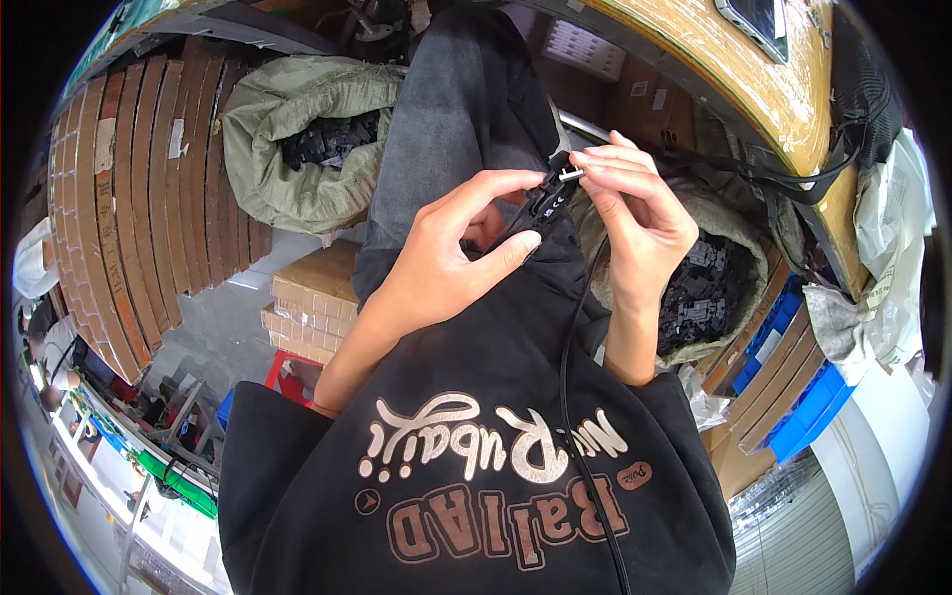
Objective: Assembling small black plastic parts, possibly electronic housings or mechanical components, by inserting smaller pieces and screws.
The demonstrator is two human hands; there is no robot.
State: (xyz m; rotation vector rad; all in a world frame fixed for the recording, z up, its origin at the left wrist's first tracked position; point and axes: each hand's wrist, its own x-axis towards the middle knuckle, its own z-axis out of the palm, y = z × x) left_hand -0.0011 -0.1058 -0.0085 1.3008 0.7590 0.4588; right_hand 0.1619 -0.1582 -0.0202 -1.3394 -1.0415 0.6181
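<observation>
In front of my lap, my left hand [436, 248] grips a black plastic part [544, 205] with small white markings, its thumb and fingers closed on opposite sides. At the part's upper end sits a short, silvery pin-like piece [572, 176]. The fingertips of my right hand [643, 223] are pinched around the outer end of this piece. I cannot tell whether the piece is fixed in the black part or only touching it. A thin black cable [567, 367] runs down across my shirt, just under the hands.
A pale green woven sack [253, 104] of black plastic parts [332, 141] stands left of my leg; a similar sack [759, 268] stands right. Flattened cardboard [149, 198] is stacked far left. A worn wooden table edge [709, 59] juts in at upper right. Blue bins [818, 412] sit at right.
</observation>
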